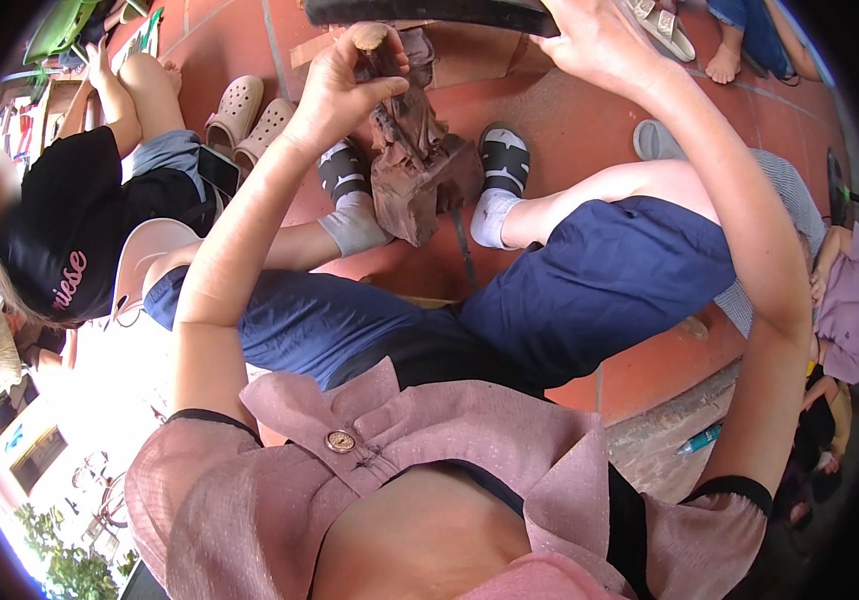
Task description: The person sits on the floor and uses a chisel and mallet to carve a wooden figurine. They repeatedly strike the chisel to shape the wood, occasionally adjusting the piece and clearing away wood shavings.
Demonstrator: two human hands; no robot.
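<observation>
Between my feet a brown, rough-carved piece [425, 165], apparently wood, stands on the floor with a blocky base and twisted upper parts. My left hand [345, 88] is closed round a dark stick-like part at its top, which ends in a tan round face [370, 37]. I cannot tell whether that part belongs to the carving or is a separate handle. At the upper edge my right hand [605, 45] grips the right end of a long black object [430, 12], its thumb at the lower side. The right fingertips are partly cut off by the picture's edge.
Red tiles [640, 375] cover the floor, with flat cardboard [475, 55] behind the carving. Beige clogs [250, 115] lie at the left, close to a seated person in a black cap [55, 225]. Other people sit at the right. A teal pen-like item [700, 440] lies near my right elbow.
</observation>
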